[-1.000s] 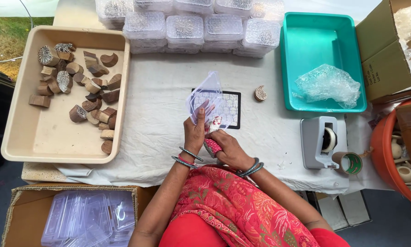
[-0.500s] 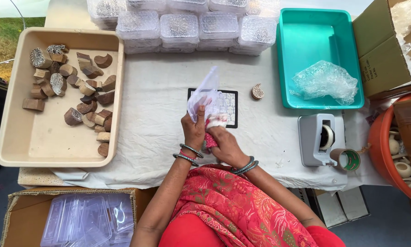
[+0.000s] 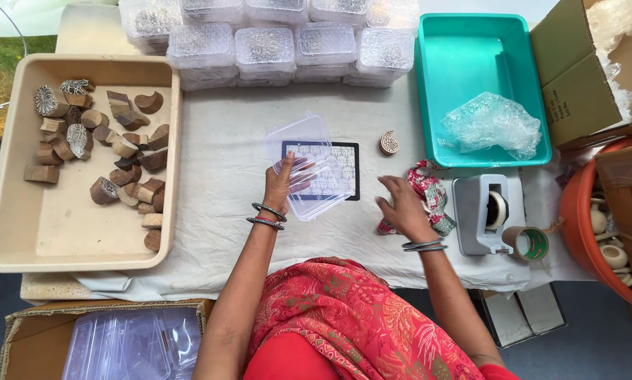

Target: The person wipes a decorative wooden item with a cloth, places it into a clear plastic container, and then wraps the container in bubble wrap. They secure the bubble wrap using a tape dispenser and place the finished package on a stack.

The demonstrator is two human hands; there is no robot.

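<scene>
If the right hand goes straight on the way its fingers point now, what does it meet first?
The right hand points up and slightly left over the white cloth. It would probably first meet the small carved wooden block, though its height above the table is unclear.

A: What does the left hand point(image 3: 282, 184) hold?
B: 1 clear plastic box point(image 3: 311, 167), lid open, above a patterned black-framed tile point(image 3: 344, 171).
A: And the right hand point(image 3: 400, 205)?
B: Spread open, empty, beside a red cloth point(image 3: 428, 193).

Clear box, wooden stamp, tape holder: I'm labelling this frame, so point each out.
clear box point(image 3: 314, 184), head view, on its lower half.
wooden stamp point(image 3: 389, 143), head view, on its carved face.
tape holder point(image 3: 479, 214), head view, on its grey body.
</scene>
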